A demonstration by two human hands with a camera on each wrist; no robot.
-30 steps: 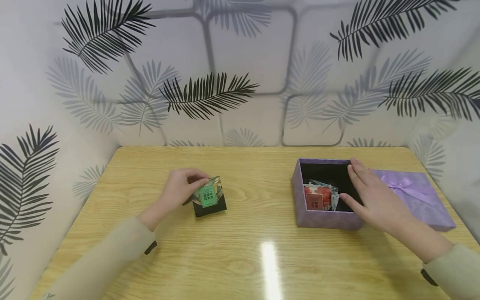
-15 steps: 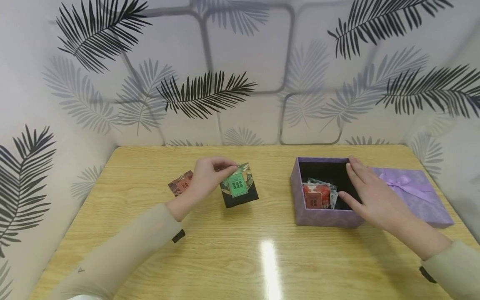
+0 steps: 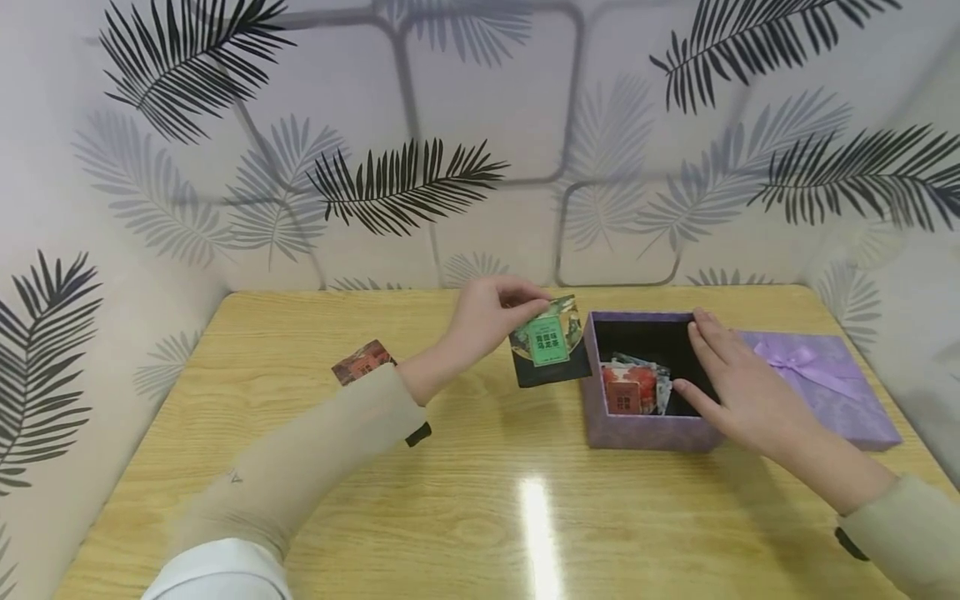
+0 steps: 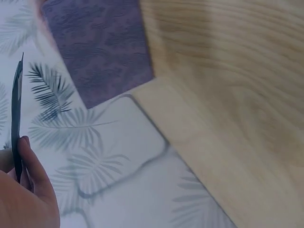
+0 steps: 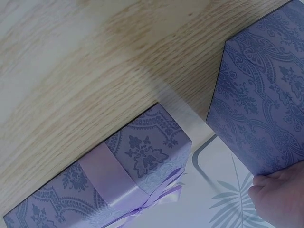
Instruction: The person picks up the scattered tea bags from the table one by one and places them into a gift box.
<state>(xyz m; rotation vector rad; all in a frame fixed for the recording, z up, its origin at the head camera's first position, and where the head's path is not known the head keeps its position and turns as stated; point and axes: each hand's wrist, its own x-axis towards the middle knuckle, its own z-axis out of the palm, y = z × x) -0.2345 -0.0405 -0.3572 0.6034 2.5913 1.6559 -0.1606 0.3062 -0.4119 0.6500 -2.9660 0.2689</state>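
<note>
My left hand [image 3: 480,321] pinches a black tea sachet with a green label [image 3: 550,340] by its top edge. The sachet hangs above the table, close to the left wall of a purple gift box [image 3: 648,434]. Seen from the left wrist, this sachet [image 4: 16,111] is edge-on between thumb and fingers. My right hand [image 3: 750,400] rests on the box's right rim, fingers extended and thumb spread toward the inside. Within the open box, a red tea sachet [image 3: 624,395] and some pale blue-grey ones [image 3: 663,392] lie at the left.
Another red tea sachet [image 3: 363,360] lies on the wooden table [image 3: 465,500], partly covered by my left sleeve. The purple lid with its ribbon bow [image 3: 843,387] lies right of the box. A patterned wall [image 3: 487,233] stands behind the table.
My left hand has carried the green-labelled sachet rightward and up toward the box, uncovering the red sachet on the table. The right hand has stayed on the rim.
</note>
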